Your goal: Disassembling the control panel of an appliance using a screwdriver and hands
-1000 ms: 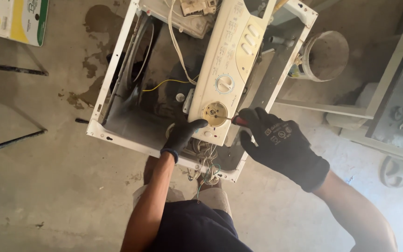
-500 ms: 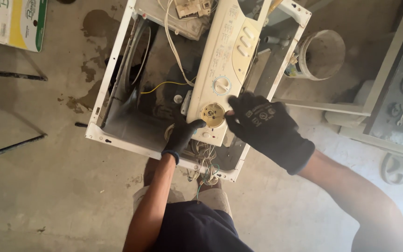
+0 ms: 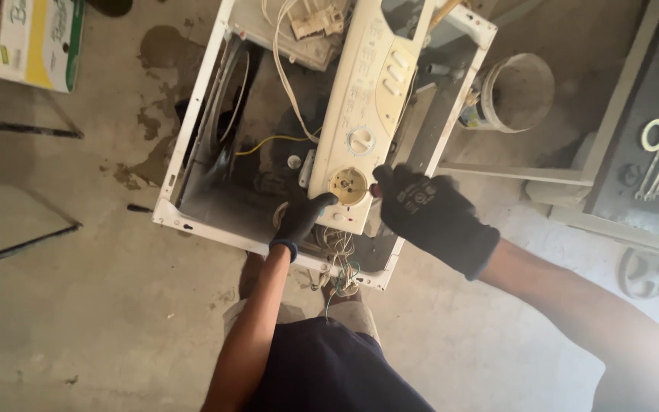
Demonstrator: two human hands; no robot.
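Since a moment ago, right hand has slid back beside the round dial on the cream panel, fingers closed on a small red-tipped tool, while left hand pinches the dial's lower edge.

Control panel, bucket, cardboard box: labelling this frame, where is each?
control panel [image 3: 371, 99]: head view, cream face above the dial.
bucket [image 3: 524, 72]: head view, pale rim.
cardboard box [image 3: 36, 38]: head view, yellow side.

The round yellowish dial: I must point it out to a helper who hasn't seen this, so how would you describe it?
Find the open white appliance cabinet on the floor. A cream control panel lies across it. At its near end, between both gloved hands, sits the round yellowish dial, darker than the white knob above.
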